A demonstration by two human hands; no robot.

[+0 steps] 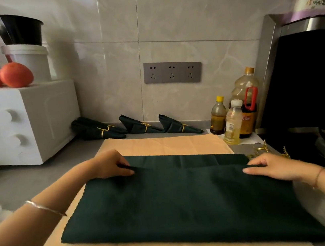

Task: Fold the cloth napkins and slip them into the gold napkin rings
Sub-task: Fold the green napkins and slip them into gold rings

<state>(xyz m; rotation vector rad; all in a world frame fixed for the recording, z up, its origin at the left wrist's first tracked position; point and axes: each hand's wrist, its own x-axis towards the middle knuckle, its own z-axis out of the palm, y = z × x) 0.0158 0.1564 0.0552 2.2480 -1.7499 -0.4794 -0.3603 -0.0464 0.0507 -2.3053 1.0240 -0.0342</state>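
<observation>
A dark green napkin (pixel 180 204) is laid flat on a tan mat (pixel 160 144) in the middle of the grey tabletop (pixel 39 177). It appears to be folded once, with the crease turned toward six o'clock and the two free edges left toward twelve. The top layer is seen to fall a little short of the lower one, which is probably why both far corners are held. The left hand (pixel 111 164) is placed at the napkin's ten o'clock corner, its fingers (pixel 126 170) clamped on the edge of the top layer. The right hand (pixel 273 166) is set at the two o'clock corner, where its fingers (pixel 255 169) are kept nearly straight but seem closed with the thumb on a thin strip of that edge. With one hand at each end, the edge can be drawn taut and squared before the next fold is made.

The mat is judged to be there so that the cloth is given a clean, smooth surface. At twelve o'clock, against the tiled wall, three finished napkins (pixel 141 126) are lined up out of the working space, each cinched by a gold ring (pixel 146 126). Some loose rings (pixel 264 147) are left at two o'clock, just beyond the right hand, within easy reach for when the cloth is gathered. Bottles (pixel 233 120) are stood further back at one o'clock and a white oven (pixel 20 123) at ten. The first fold is judged done; narrowing and ringing are not yet begun
</observation>
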